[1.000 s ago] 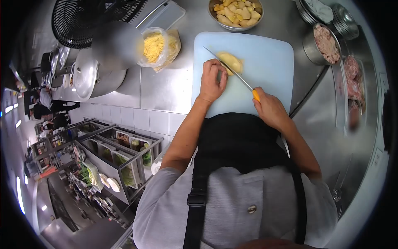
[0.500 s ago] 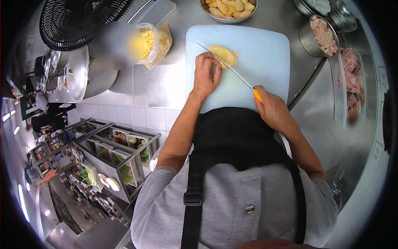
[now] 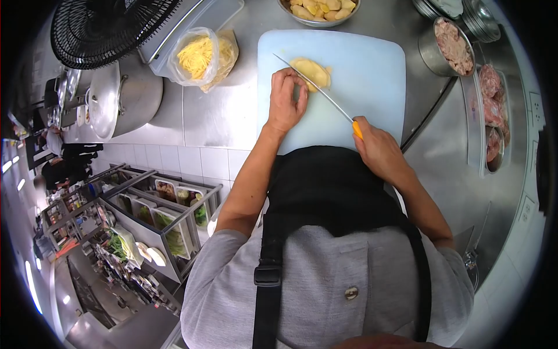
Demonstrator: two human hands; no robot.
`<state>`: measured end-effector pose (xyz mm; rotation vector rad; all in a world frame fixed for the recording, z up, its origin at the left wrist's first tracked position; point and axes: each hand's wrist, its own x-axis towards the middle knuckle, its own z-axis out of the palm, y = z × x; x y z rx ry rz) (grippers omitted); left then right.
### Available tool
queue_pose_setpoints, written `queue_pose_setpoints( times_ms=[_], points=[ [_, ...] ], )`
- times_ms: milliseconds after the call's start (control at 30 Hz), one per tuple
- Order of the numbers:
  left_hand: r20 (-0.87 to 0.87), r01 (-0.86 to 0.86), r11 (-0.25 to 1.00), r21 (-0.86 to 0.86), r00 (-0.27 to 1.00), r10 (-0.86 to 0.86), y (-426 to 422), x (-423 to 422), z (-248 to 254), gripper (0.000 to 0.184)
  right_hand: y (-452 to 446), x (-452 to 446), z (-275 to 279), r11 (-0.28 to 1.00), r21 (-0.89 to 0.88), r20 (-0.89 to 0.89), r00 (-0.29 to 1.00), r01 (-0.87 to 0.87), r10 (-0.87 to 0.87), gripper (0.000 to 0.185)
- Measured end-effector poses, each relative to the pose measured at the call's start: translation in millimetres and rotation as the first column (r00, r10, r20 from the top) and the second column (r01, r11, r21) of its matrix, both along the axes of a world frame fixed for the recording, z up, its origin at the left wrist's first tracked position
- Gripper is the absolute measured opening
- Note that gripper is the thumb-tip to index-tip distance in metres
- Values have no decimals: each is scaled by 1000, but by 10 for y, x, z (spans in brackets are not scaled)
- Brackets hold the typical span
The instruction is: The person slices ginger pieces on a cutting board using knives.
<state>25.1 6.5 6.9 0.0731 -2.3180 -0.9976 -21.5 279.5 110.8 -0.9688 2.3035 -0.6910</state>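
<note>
On the pale blue cutting board (image 3: 349, 110) lie flat, pale yellow slices of a peeled root (image 3: 314, 72), possibly ginger. My left hand (image 3: 288, 98) has its fingers curled against the near left side of the slices, and the fingertips are partly hidden. In my right hand (image 3: 378, 145) is the orange handle of a knife (image 3: 328, 98), with the fingers wrapped round it. The long thin blade slants up to the left across the slices, close beside the left fingers. Whether its edge is in the root I cannot tell.
Beyond the board stands a metal bowl (image 3: 319, 24) of peeled pieces. To the left are a bag of yellow shreds (image 3: 196, 58), a large pot (image 3: 136, 96) and a black fan (image 3: 110, 29). A pot of raw meat (image 3: 453, 49) and a plastic tub (image 3: 476, 134) of meat sit right.
The whole view has shifted slightly, so the board and hands appear a little higher and further left. Both hands keep nearly the same pose on the root and knife.
</note>
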Motion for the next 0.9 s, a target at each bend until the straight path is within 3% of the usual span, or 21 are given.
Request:
queue_pose_setpoints(
  times_ms=[267, 567, 667, 900],
  points=[
    [5, -22, 1000, -22, 1000, 22, -7, -1, -13, 20, -50, -9, -37, 997, 72, 5, 1000, -7, 6, 16],
    [6, -36, 999, -38, 999, 36, -9, 9, -22, 17, -103, -12, -236, 999, 23, -60, 997, -37, 38, 12],
    [0, -34, 998, -60, 999, 34, -19, -2, -37, 17, -132, -59, -365, 992, 114, -54, 997, -53, 60, 13],
    [-3, -49, 998, -41, 999, 49, -7, 3, -17, 17, -130, -109, -131, 994, 104, -10, 999, -35, 37, 14]
  ],
)
